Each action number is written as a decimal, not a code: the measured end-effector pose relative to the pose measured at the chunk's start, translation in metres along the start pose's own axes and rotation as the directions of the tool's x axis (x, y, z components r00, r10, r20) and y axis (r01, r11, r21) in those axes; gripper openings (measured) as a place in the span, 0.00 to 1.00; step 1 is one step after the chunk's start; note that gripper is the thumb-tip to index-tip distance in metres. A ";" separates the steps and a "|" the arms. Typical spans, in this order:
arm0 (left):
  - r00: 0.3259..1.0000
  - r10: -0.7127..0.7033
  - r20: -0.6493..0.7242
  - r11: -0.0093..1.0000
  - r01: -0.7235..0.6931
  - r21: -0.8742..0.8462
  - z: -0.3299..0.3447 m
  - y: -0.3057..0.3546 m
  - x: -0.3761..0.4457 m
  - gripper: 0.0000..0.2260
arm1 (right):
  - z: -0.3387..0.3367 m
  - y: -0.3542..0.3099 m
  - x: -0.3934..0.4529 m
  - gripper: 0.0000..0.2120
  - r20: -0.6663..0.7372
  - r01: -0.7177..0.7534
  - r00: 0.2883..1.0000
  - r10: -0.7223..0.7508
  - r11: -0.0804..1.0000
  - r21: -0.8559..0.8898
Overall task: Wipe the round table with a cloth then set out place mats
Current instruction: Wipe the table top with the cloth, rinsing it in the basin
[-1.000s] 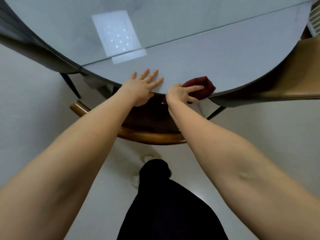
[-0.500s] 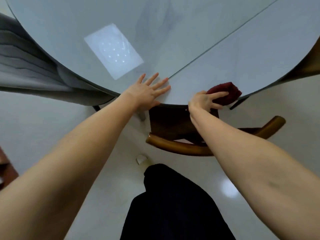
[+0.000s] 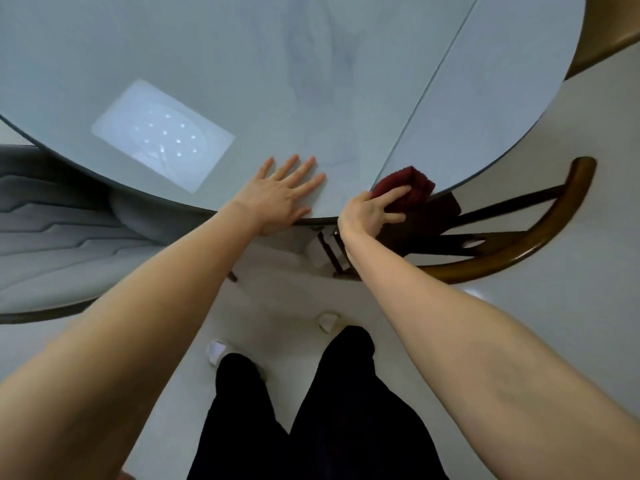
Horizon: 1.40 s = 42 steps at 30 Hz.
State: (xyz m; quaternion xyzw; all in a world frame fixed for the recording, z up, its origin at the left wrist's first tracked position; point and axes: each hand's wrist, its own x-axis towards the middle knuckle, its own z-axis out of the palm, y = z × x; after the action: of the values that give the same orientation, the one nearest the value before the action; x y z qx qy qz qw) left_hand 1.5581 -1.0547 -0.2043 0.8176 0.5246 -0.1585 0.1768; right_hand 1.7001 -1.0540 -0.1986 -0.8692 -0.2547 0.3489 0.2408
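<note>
Big round pale-grey glossy table (image 3: 311,81), curved brown wooden chair (image 3: 540,237) tucked under its near edge, left hand (image 3: 280,199) lying flat with fingers spread on top, and right hand (image 3: 370,209) gripping a bunched dark-red cloth (image 3: 412,183) right at the rim, maybe overhanging it slightly.

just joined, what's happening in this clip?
A person is wiping a round table at its near edge. The right hand grips a dark red cloth and presses it on the rim, beside a seam in the tabletop. The left hand lies flat on the table, fingers spread, as a brace. A wooden chair is tucked under the edge below the cloth. No place mats are in view, so the job is at the wiping stage.
</note>
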 end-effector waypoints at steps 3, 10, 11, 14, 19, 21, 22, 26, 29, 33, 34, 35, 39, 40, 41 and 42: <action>0.997 0.073 -0.011 0.997 -0.073 0.009 0.006 -0.021 -0.015 0.27 | 0.012 -0.002 -0.032 0.30 -0.003 0.003 1.000 -0.003 0.997 -0.079; 0.983 0.177 0.044 0.984 -0.177 -0.017 -0.001 -0.052 -0.044 0.25 | 0.008 -0.005 -0.101 0.18 0.134 0.006 0.991 0.018 0.985 -0.175; 0.984 0.175 0.013 0.984 -0.174 -0.037 -0.010 -0.054 -0.044 0.25 | 0.004 -0.013 -0.104 0.18 0.111 0.111 0.990 -0.092 0.976 -0.185; 0.998 0.048 -0.040 0.996 -0.051 -0.072 -0.027 -0.057 -0.040 0.26 | -0.001 -0.036 -0.088 0.17 -0.032 0.532 0.831 -0.556 0.809 -0.249; 0.991 -0.080 0.108 0.995 0.086 -0.051 -0.016 -0.065 -0.030 0.31 | 0.013 -0.048 0.000 0.29 0.313 0.701 0.704 -0.638 0.549 -0.456; 0.995 -0.058 0.075 0.996 0.063 -0.067 -0.007 -0.068 -0.026 0.32 | 0.025 -0.041 0.021 0.30 0.446 0.702 0.710 -0.544 0.500 -0.507; 0.997 -0.053 0.060 0.995 0.058 -0.083 -0.003 -0.070 -0.022 0.32 | 0.032 -0.036 0.025 0.30 0.462 0.708 0.704 -0.539 0.486 -0.513; 0.998 -0.025 0.054 0.991 0.032 -0.130 0.002 -0.080 -0.023 0.32 | 0.044 -0.003 -0.013 0.29 0.569 0.798 0.602 -0.560 0.417 -0.435; 0.992 0.021 0.123 0.986 0.000 -0.170 -0.002 -0.091 -0.039 0.31 | 0.035 0.025 -0.059 0.27 0.670 0.819 0.563 -0.483 0.435 -0.375; 0.961 -0.111 0.252 0.906 0.203 -0.372 -0.026 -0.101 -0.070 0.24 | 0.024 0.006 -0.113 0.13 0.762 0.612 0.585 -0.279 0.769 -0.187; 0.955 -0.138 0.261 0.866 0.244 -0.435 -0.035 -0.104 -0.080 0.22 | 0.023 -0.007 -0.123 0.08 0.762 0.546 0.597 -0.251 0.823 -0.156; 0.953 -0.157 0.259 0.814 0.273 -0.512 -0.043 -0.107 -0.089 0.20 | 0.024 -0.020 -0.130 0.06 0.756 0.514 0.601 -0.259 0.849 -0.118; 0.923 -0.323 0.208 0.383 0.329 -0.864 -0.087 -0.151 -0.148 0.16 | 0.044 -0.108 -0.169 0.08 0.792 0.442 0.506 -0.341 0.891 0.101; 0.916 -0.348 0.200 0.282 0.306 -0.909 -0.093 -0.156 -0.155 0.16 | 0.044 -0.123 -0.175 0.08 0.800 0.443 0.480 -0.360 0.887 0.133; 0.906 -0.394 0.157 0.228 0.262 -0.938 -0.099 -0.174 -0.173 0.17 | 0.054 -0.145 -0.187 0.09 0.823 0.472 0.418 -0.384 0.866 0.164; 0.897 -0.428 0.106 0.198 0.207 -0.958 -0.104 -0.189 -0.197 0.18 | 0.062 -0.163 -0.204 0.09 0.847 0.510 0.358 -0.392 0.843 0.175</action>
State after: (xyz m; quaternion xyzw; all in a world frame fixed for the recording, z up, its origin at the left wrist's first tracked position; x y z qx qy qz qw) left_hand 1.3144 -1.0919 -0.0482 0.4287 0.6834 0.2310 0.5439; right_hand 1.4819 -1.0409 -0.0427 -0.4859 -0.5877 0.6364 0.1159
